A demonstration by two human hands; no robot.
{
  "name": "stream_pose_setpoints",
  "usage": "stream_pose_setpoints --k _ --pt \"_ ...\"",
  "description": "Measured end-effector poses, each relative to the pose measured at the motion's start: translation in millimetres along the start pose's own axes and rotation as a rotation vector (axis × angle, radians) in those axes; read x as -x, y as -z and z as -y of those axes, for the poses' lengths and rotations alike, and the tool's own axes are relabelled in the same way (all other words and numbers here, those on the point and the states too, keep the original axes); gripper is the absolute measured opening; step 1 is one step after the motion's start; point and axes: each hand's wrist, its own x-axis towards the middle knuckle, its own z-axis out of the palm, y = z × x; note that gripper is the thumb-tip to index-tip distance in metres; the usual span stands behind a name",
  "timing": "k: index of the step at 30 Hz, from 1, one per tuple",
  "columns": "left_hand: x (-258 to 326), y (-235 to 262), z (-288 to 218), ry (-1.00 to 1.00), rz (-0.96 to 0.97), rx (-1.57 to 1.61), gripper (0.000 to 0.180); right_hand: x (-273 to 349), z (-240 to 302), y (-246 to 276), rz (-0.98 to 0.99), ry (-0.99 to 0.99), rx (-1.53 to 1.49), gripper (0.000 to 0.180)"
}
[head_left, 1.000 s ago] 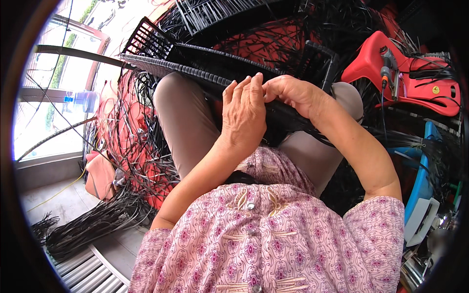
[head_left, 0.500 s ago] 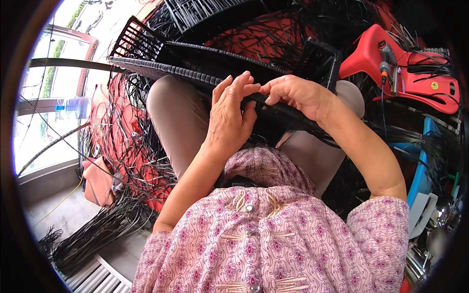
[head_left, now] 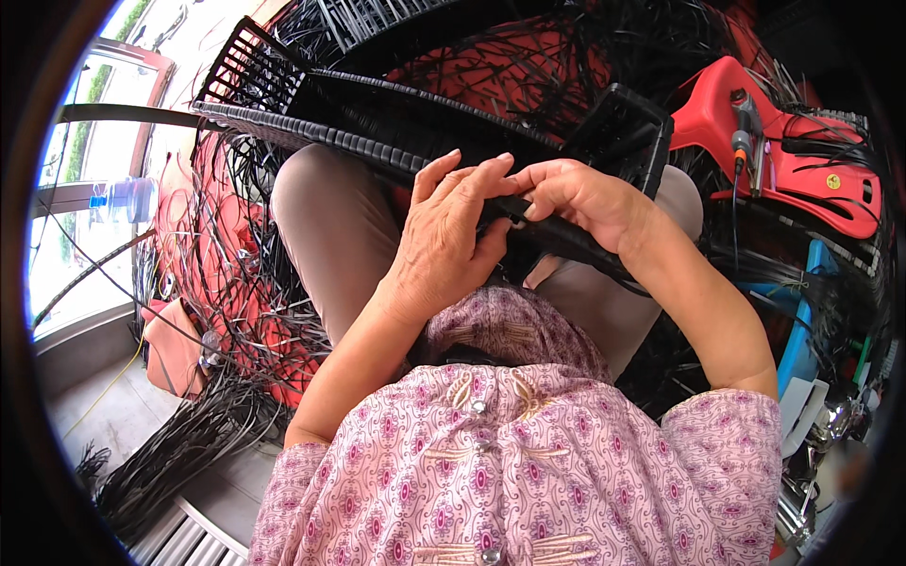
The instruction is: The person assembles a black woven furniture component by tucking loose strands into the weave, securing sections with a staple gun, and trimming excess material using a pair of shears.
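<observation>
A long black woven basket-like frame (head_left: 354,143) lies slanting across my lap, with an open slatted end at the left and a squared end at the right. Its near rim is wrapped in dark plastic strip. My left hand (head_left: 442,231) is curled over this rim, fingers on top and thumb beneath. Right beside it, my right hand (head_left: 590,203) is closed at the same rim, thumb and forefinger pinched together. The fingertips of both hands nearly meet. What the right fingers pinch is too small and hidden to make out.
Loose black strips tangle over red sheeting (head_left: 217,226) at the left. A red plastic stool (head_left: 703,99) with a corded tool (head_left: 743,127) stands at the right, above a blue container (head_left: 812,292). A bundle of dark strips (head_left: 193,443) and a pinkish bag (head_left: 175,349) lie lower left.
My hands have shifted slightly right and down in the picture, still together at the rim. My left fingers are more bent. The frame's right end appears a little lower.
</observation>
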Motion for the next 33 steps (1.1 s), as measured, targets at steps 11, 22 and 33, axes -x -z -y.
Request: stream_pose_setpoints --k 11,22,33 --pt "-21.2 21.8 -5.4 -0.082 0.247 -0.114 0.067 0.1 0.9 -9.3 0.015 0.125 0.03 0.033" --pt "-28.9 20.2 3.2 -0.243 0.236 -0.149 0.068 -10.5 -5.7 5.8 0.065 0.218 0.153 0.044" --pt "-22.2 11.6 9.8 -0.332 0.122 -0.141 0.056 -9.6 -5.2 5.1 0.06 0.251 0.192 0.044"
